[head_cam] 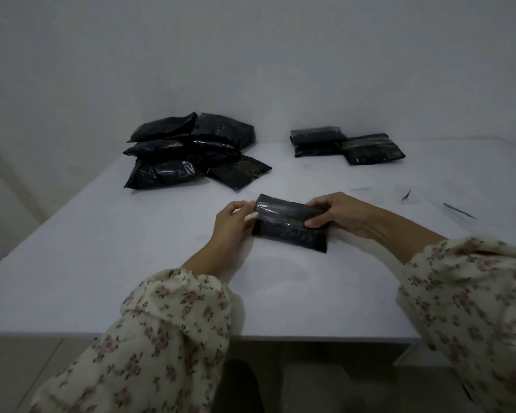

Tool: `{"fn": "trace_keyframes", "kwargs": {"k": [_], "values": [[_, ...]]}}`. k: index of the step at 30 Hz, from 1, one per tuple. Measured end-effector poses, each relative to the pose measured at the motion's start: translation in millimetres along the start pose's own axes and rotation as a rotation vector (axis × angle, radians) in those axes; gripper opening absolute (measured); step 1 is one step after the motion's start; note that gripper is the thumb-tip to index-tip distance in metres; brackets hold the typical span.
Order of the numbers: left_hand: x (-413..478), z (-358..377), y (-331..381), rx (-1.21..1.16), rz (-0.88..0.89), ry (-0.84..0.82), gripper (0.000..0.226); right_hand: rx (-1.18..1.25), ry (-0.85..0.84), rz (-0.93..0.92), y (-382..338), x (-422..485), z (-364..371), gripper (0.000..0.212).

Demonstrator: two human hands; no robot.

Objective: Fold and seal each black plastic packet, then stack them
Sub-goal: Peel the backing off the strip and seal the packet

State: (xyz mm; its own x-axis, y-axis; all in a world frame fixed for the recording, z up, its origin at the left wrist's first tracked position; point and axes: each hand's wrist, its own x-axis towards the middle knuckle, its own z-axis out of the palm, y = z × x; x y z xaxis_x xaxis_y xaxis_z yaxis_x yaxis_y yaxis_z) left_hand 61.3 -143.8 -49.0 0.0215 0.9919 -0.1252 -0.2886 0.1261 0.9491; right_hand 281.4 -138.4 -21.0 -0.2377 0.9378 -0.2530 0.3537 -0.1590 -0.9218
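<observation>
A folded black plastic packet [291,225] is held just above the white table [102,263] at its middle. My left hand [233,223] pinches the packet's left end, where a pale strip sticks out between the fingers. My right hand [337,214] grips the right end, thumb on the top face. A loose heap of several black packets [191,152] lies at the back left. Two folded packets [318,141] [373,149] lie side by side at the back right.
Thin dark scraps [459,210] [405,195] lie on the table to the right. A white wall [251,70] stands close behind the table. The table's front edge [280,336] runs below my forearms, with the floor beneath.
</observation>
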Motion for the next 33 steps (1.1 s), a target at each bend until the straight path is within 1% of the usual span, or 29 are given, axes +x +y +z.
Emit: {"fn": "trace_keyframes", "kwargs": {"k": [3, 6, 8, 10, 12, 16, 19, 22, 24, 27, 30, 33], "values": [[4, -2, -1, -0.029, -0.030, -0.017, 0.008, -0.064, -0.034, 0.017, -6, 1, 1, 0.031], [6, 0, -2, -0.052, -0.042, -0.036, 0.010, -0.238, -0.081, 0.050, -24, 1, 6, 0.035], [6, 4, -2, -0.038, -0.043, -0.063, 0.009, -0.284, -0.080, 0.069, -38, 1, 13, 0.030], [6, 6, -2, -0.046, -0.065, -0.086, 0.006, -0.299, -0.035, 0.054, -44, 2, 19, 0.026], [7, 8, 0, -0.085, -0.097, -0.101, 0.009, -0.257, -0.002, 0.028, -43, 4, 20, 0.022], [7, 9, 4, -0.160, -0.190, -0.144, 0.019, -0.192, -0.002, 0.014, -37, 2, 17, 0.015], [6, 11, 3, -0.172, -0.243, -0.157, 0.013, -0.202, -0.039, -0.001, -35, -1, 13, 0.017], [5, 13, 3, -0.198, -0.273, -0.143, 0.014, -0.226, -0.085, -0.003, -40, -3, 13, 0.020], [4, 15, 6, -0.239, -0.302, -0.138, 0.018, -0.239, -0.084, -0.026, -44, -2, 14, 0.021], [2, 16, 13, -0.294, -0.343, -0.121, 0.016, -0.189, -0.073, -0.089, -44, 2, 17, 0.021], [1, 16, 19, -0.313, -0.366, -0.123, 0.015, -0.157, -0.051, -0.090, -42, 3, 18, 0.020], [0, 18, 22, -0.314, -0.353, -0.101, 0.023, -0.111, -0.025, -0.082, -40, 3, 18, 0.020]]}}
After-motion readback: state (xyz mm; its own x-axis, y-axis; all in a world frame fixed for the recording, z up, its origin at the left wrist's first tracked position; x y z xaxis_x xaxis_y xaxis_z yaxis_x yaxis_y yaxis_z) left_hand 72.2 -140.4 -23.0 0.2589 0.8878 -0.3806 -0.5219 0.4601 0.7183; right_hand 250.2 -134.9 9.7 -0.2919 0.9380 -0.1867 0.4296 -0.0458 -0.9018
